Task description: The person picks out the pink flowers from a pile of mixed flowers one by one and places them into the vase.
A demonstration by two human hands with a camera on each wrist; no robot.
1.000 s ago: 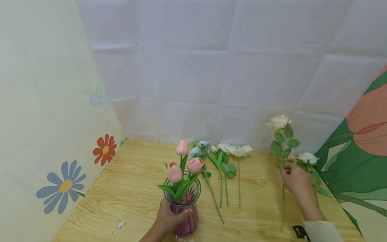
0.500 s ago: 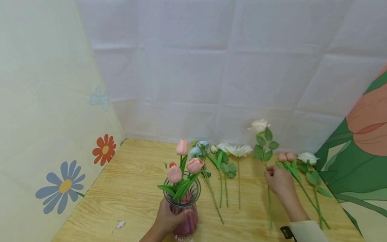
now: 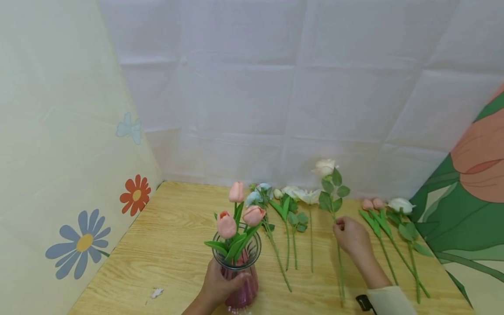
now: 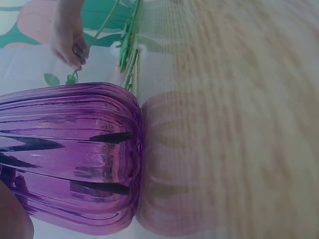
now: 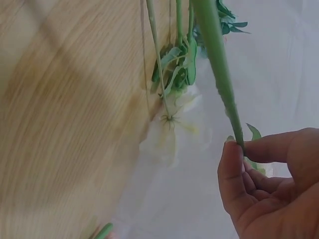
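Observation:
My left hand (image 3: 222, 284) grips the ribbed purple glass vase (image 4: 75, 154), thumb across its front. Pink tulips (image 3: 227, 225) with green leaves stand in the vase, heads above the rim. In my right hand (image 3: 354, 238) a white rose (image 3: 326, 167) is pinched by its stem below the leaves, flower end up. The right wrist view shows thumb and index finger meeting on that green stem (image 5: 219, 69). In the head view the rose's leaves are just right of a white open-petalled flower (image 3: 310, 197) lying on the table.
Between vase and right hand lie a blue flower (image 3: 256, 197) and several green stems. At the table's right lie pink tulips (image 3: 373, 204) and another white rose (image 3: 400, 205). A white scrap (image 3: 157, 292) is on the wooden table (image 3: 169, 236). A white cloth (image 3: 244, 96) hangs behind.
My right hand has carried the white rose leftward and a little lower, away from the flowers at the right. The left hand and vase have stayed in place.

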